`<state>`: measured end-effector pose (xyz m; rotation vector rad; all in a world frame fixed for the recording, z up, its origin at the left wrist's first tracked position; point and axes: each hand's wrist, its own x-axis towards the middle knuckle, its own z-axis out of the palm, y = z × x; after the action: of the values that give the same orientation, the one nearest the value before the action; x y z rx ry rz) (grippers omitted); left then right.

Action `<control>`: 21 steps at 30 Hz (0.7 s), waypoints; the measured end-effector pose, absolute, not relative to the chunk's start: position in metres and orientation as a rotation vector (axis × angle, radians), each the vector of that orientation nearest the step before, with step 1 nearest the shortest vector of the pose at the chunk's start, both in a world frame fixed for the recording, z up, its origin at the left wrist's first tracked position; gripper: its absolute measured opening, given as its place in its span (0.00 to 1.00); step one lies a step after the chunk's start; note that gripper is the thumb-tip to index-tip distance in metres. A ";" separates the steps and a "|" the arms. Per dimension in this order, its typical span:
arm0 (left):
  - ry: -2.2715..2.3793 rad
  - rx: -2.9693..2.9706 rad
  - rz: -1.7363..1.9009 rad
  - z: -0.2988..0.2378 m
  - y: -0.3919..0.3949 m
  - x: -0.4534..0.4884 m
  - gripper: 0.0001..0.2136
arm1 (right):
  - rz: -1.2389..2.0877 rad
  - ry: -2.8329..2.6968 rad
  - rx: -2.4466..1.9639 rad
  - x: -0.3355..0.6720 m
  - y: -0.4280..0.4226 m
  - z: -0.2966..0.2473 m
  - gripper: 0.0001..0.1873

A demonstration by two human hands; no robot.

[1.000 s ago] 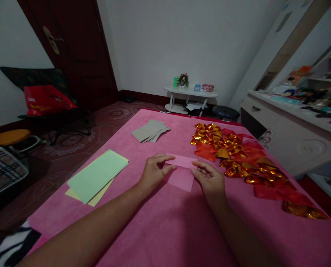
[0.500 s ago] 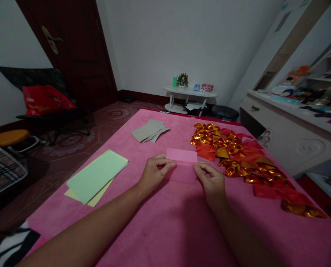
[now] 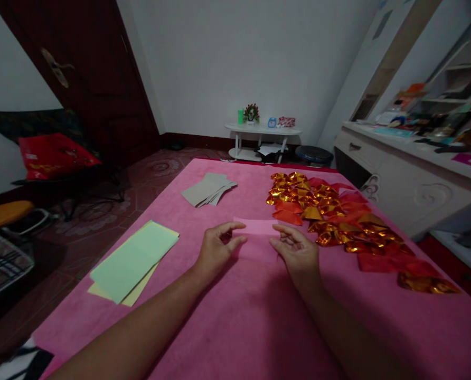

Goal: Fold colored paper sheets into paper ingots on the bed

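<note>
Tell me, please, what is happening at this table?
A person's left hand and right hand hold a pink paper by its two sides, over a pink cloth. The paper seems bent across. Green paper lies on yellow paper at the left, grey papers lie farther away, and many red and gold pieces are at the right.

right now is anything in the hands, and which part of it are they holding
A piece of pink paper, held by its side edges: the left hand at its left edge, the right hand at its right.
</note>
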<state>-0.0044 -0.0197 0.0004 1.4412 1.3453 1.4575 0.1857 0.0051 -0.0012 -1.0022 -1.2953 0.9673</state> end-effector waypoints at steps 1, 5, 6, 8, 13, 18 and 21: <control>1.350 1.464 1.454 0.001 -0.020 -0.005 0.12 | 0.958 -1.330 -1.015 0.186 0.005 -0.001 0.17; 1.356 1.642 1.471 0.004 -0.020 -0.008 0.06 | 0.842 -1.488 -1.027 0.186 0.002 0.001 0.09; 1.351 1.685 1.475 0.005 -0.020 -0.008 0.05 | 0.813 -1.511 -1.014 0.186 0.002 0.002 0.07; 1.334 1.744 1.486 0.006 -0.021 -0.008 0.03 | 0.762 -1.538 -0.989 0.187 0.002 0.003 0.03; 1.384 1.788 1.563 0.011 -0.023 -0.006 0.02 | 0.634 -1.572 -0.994 0.188 0.003 0.004 0.02; 1.372 1.527 1.467 0.009 -0.022 -0.005 0.03 | 0.760 -1.526 -1.083 0.188 0.001 0.004 0.04; 1.332 1.352 1.433 0.007 -0.021 -0.004 0.05 | 0.861 -1.497 -1.112 0.188 -0.001 0.007 0.06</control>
<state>-0.0038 -0.0208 0.0070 1.3523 1.3325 1.4329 0.1877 -0.0007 0.0074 -1.1120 -1.4969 0.8607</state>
